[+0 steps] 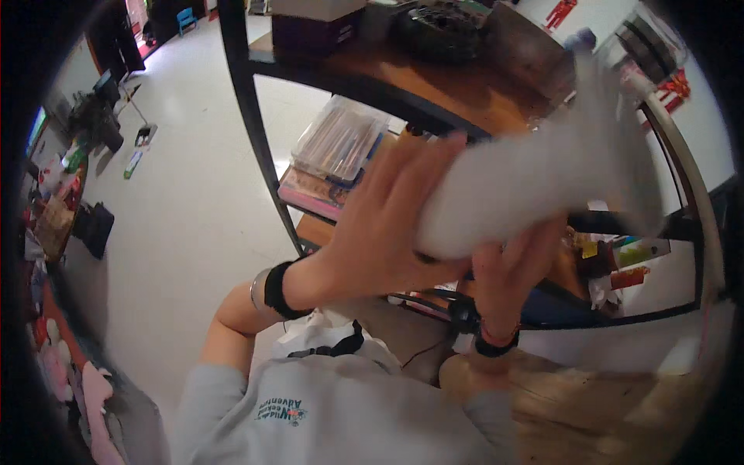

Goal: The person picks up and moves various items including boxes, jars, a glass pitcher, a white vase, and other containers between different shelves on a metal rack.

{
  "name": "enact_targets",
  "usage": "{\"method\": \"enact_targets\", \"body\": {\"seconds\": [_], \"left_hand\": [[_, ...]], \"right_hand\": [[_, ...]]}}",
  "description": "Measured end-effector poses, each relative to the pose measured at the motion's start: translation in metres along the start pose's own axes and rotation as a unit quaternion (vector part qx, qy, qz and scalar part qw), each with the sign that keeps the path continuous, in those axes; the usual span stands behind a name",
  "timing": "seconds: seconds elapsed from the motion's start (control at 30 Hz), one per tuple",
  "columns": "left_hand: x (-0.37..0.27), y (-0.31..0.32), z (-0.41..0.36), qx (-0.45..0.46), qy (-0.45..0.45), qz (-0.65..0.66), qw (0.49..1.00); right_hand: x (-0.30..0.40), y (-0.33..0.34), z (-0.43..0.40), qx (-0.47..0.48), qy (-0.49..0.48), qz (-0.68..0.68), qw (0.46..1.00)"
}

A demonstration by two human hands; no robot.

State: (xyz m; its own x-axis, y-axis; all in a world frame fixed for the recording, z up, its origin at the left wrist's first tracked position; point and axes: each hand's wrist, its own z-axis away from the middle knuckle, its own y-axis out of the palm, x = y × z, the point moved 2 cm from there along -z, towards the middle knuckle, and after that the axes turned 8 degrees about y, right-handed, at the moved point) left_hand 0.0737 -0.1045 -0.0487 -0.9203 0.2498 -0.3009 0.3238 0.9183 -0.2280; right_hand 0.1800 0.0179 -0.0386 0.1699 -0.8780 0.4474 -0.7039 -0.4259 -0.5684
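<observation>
A white object [500, 192], blurred by motion, spans the space in front of me. Its near end is rounded like a thick tube, and its far end widens; I cannot tell exactly what it is. My left hand [378, 226] grips the near end from the left, with fingers stretched along it. From below, my right hand [517, 261] holds its underside, the fingertips partly hidden behind it. Just beyond my hands stands a shelf unit with a black metal frame [264, 139] and brown wooden boards [407, 75].
A clear plastic case [343, 136] of slender items lies on books [311, 192] on the middle shelf. Above are a dark box [314, 32] and a dark round object [444, 29]. A dustpan [145, 135] stands on the pale floor [192, 163] at left.
</observation>
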Motion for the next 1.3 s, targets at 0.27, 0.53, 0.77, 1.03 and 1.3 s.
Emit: {"method": "enact_targets", "body": {"seconds": [0.27, 0.53, 0.77, 1.03, 1.3], "left_hand": [[0.009, -0.018, 0.119, 0.124, -0.131, -0.019, 0.983], [0.028, -0.033, 0.197, 0.147, -0.223, -0.028, 0.963], [0.032, -0.045, 0.269, 0.189, -0.295, -0.034, 0.936], [0.014, -0.02, 0.35, 0.148, -0.425, -0.047, 0.892], [0.061, -0.01, 0.406, 0.137, -0.502, 0.009, 0.854]], "right_hand": [[-0.024, 0.074, 0.079, 0.122, 0.121, -0.296, 0.94], [-0.038, 0.135, 0.118, 0.18, 0.291, -0.305, 0.889], [-0.049, 0.185, 0.15, 0.276, 0.331, -0.335, 0.838], [-0.086, 0.23, 0.226, 0.336, 0.339, -0.334, 0.813], [-0.121, 0.284, 0.254, 0.316, 0.479, -0.348, 0.741]]}}
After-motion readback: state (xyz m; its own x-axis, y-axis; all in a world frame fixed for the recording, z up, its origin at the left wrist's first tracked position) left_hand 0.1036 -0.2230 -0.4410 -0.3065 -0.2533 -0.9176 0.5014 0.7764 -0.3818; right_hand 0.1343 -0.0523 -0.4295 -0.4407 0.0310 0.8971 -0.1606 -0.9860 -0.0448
